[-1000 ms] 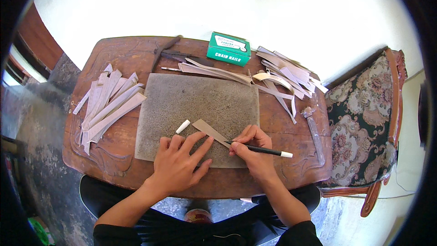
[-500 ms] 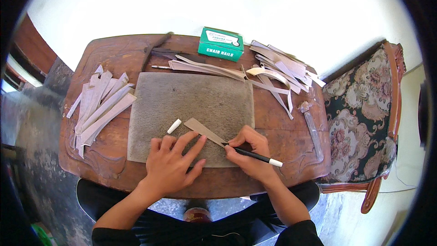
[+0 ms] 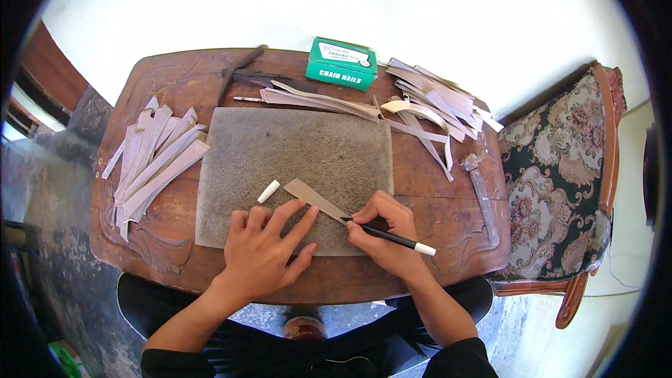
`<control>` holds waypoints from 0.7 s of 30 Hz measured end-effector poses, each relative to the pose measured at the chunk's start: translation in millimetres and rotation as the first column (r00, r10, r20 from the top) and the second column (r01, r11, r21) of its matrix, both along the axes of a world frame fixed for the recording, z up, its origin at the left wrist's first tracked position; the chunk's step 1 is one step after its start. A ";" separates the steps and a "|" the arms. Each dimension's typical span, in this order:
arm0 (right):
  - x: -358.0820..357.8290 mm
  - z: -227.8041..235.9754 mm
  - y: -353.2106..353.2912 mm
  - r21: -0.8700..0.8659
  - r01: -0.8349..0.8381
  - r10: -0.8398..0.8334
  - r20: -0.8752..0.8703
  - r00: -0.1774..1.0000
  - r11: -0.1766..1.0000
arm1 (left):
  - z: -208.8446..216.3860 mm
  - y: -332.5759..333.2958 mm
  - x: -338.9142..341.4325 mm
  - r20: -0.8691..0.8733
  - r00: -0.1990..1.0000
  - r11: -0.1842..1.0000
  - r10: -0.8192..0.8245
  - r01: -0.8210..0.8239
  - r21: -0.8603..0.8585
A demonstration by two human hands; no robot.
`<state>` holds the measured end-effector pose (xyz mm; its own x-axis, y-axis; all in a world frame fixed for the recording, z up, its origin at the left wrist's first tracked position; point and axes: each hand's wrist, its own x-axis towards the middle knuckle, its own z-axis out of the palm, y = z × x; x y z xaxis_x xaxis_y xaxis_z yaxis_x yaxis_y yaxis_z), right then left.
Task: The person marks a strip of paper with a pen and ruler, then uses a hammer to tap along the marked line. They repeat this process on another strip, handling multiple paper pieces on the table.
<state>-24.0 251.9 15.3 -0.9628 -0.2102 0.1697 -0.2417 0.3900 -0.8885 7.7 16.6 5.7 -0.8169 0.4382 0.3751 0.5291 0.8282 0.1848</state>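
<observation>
On a rough grey mat (image 3: 280,140) lies a tapered beige strip (image 3: 313,198), its wide end pointing away to the left. My left hand (image 3: 269,245) rests on the mat with fingers spread, the index and middle fingertips pressing the strip's left edge. A black marker (image 3: 389,236) with a white end is pinched in my right hand (image 3: 383,234). Its tip meets the strip's narrow near end, part of which the right fingers hide. The white marker cap (image 3: 268,191) lies on the mat just left of the strip.
A carved wooden table (image 3: 448,217) bears everything. Pale strips are piled at the left (image 3: 157,161) and back right (image 3: 437,101). A green box (image 3: 341,66) stands at the back; a hammer (image 3: 479,196) lies right. Beside the table is a flowered chair (image 3: 560,175).
The scene has shifted very slightly in the view. Both hands, the marker and the strip keep nearly the same places.
</observation>
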 end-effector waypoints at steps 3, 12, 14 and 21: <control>-0.3 0.6 -0.5 0.009 -0.002 0.002 -0.014 1.000 1.000 | 0.1 -0.1 0.2 -0.002 1.000 1.000 0.001 -0.001 -0.002; 0.0 -0.5 -0.4 0.014 -0.002 0.002 -0.011 1.000 1.000 | -1.2 -0.7 1.9 0.044 0.999 1.000 0.003 -0.002 -0.017; 0.1 -0.2 -0.3 0.014 -0.001 0.002 -0.010 1.000 1.000 | -0.9 -0.5 1.9 0.044 0.999 1.000 0.003 -0.002 -0.019; -0.2 -0.7 -0.5 0.026 0.001 -0.001 -0.020 1.000 1.000 | -0.4 -0.4 2.0 0.042 0.999 1.000 0.001 -0.001 -0.004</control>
<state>-24.2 251.4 14.6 -0.9594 -0.2139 0.1836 -0.2592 0.4131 -0.8730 9.7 16.1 5.3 -0.8326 0.4385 0.3384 0.5198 0.8296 0.2039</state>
